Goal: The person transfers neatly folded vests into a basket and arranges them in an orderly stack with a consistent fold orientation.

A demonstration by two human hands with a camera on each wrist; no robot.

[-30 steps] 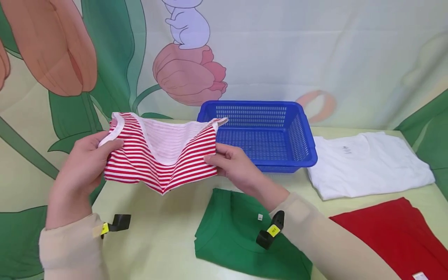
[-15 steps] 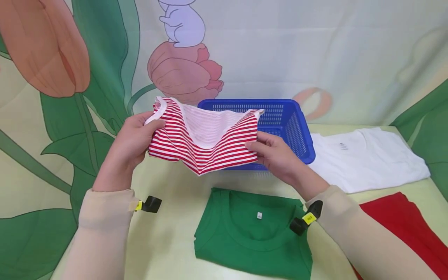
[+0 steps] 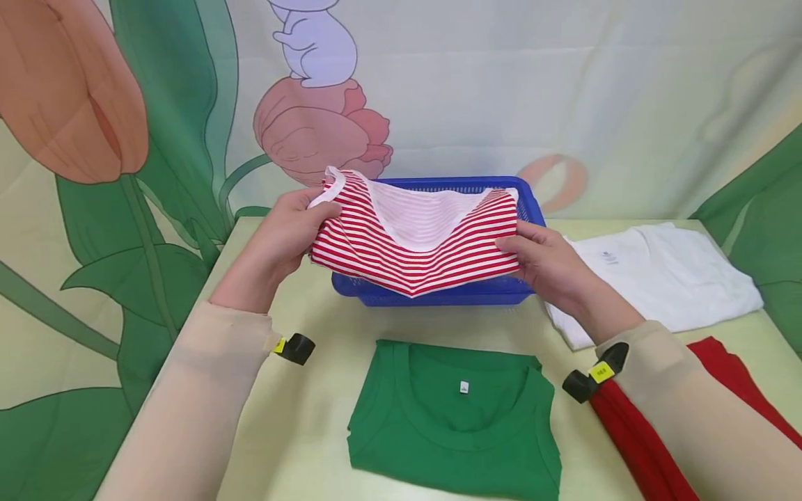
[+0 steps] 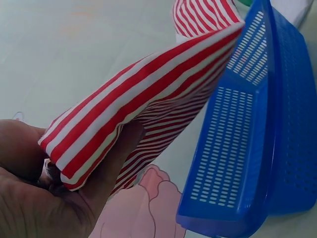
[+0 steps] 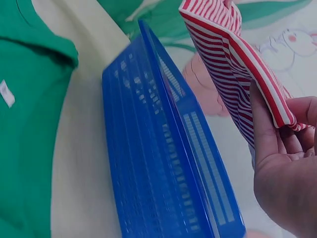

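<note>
A folded red-and-white striped shirt (image 3: pixel 413 261) with a white neckline is held up between my two hands, sagging to a point in the middle. My left hand (image 3: pixel 288 226) pinches its left edge, thumb in front. On the opposite edge my right hand (image 3: pixel 548 261) grips the cloth between thumb and fingers. The shirt hangs above the blue plastic basket (image 3: pixel 438 300) and hides most of its inside. Both wrist views show the shirt (image 4: pixel 143 94) apart from the basket (image 5: pixel 148 144), over its opening side.
A folded green shirt (image 3: pixel 464 459) lies in front of the basket. To the right are a folded white shirt (image 3: pixel 677 285) and a red garment (image 3: pixel 639 431), partly covered by my right sleeve. A printed curtain (image 3: pixel 476 90) hangs behind the pale table (image 3: pixel 301 417).
Both hands have carried the striped shirt rightward and slightly up, from left of the basket to over it. The green and white shirts stay in place.
</note>
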